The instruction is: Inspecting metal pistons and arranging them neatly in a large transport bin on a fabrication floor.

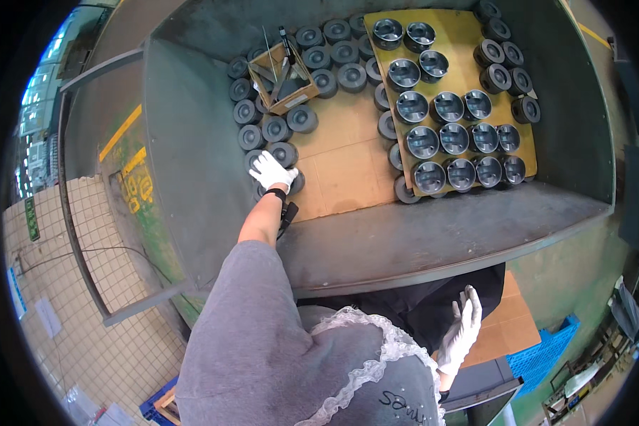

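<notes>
And here's the big metal bin (440, 227), its dark grey walls closing round the whole scene, with the yellow board (468, 46) inside it as our landmark. Left of the board and nearer the person, a grey sleeve (252, 284) reaches up to the bin, the forearm crossing its near wall. The board itself carries fifteen shiny hollow pistons (449, 108), ranked in rows, hollow side up. Just left of the board lies a bare stretch of cardboard sheet (344, 163); nearer the person than the board, outside the bin, there's a blue pallet (550, 355). Well left of the board, a small cardboard box (295, 101) sits tilted among the parts, tools (285, 50) poking out.

Now the hands, both in white gloves! The left hand (272, 171), well left of the board, lies over the dark round parts (284, 153), fingers spread apart, touching them; whether it grips one, I cannot tell. The right hand (461, 330) is nearer the person than the board, outside the bin, fingers extended and close together, holding nothing visible. More dark round parts crowd left of the board and along its right side. Smallest of all, a black wristband (275, 192) circles the left wrist.
</notes>
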`<state>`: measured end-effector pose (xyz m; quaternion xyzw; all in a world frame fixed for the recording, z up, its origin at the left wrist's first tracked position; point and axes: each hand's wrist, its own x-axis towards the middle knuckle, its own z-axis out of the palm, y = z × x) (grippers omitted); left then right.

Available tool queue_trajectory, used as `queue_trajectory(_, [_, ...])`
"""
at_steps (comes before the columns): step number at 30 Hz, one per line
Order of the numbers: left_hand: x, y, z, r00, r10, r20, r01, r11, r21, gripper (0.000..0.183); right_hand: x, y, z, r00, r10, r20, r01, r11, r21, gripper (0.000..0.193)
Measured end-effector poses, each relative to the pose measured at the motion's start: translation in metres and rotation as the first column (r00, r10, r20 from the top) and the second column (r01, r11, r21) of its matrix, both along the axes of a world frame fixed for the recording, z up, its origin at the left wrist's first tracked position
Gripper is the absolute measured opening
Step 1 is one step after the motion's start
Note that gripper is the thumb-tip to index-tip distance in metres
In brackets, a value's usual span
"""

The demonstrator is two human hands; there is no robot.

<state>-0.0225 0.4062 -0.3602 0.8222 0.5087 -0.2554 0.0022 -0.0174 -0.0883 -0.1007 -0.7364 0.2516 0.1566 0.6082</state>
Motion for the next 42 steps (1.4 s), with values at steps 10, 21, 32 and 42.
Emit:
queue_trajectory(10, [0.025, 0.017, -0.038, 0.997, -0.070, 0.026, 0.067, 0.990, 0.127, 0.105, -0.021, 0.006, 0.021, 0.996, -0.035, -0.081, 0.016, 0.973, -0.230, 0.044])
queue_trajectory(21, [0.114, -0.114, 0.157, 0.647, 0.725, 0.235, 0.347, -0.005, -0.938, 0.067, 0.005, 0.006, 0.035, 0.964, 0.160, 0.210, -0.097, 0.955, -0.281, 0.034])
queue_trajectory(32, [0.112, -0.329, 0.379, 0.972, 0.126, -0.197, -0.073, -0.636, -0.769, 0.082, 0.011, -0.018, 0.097, 0.730, 0.099, 0.677, 0.085, 0.969, -0.234, 0.032])
queue_trajectory(42, [0.085, -0.429, 0.327, 0.982, 0.020, 0.190, 0.186, -0.324, -0.928, 0.066, -0.022, -0.118, 0.042, 0.610, -0.775, -0.164, 0.600, 0.318, 0.734, 0.032])
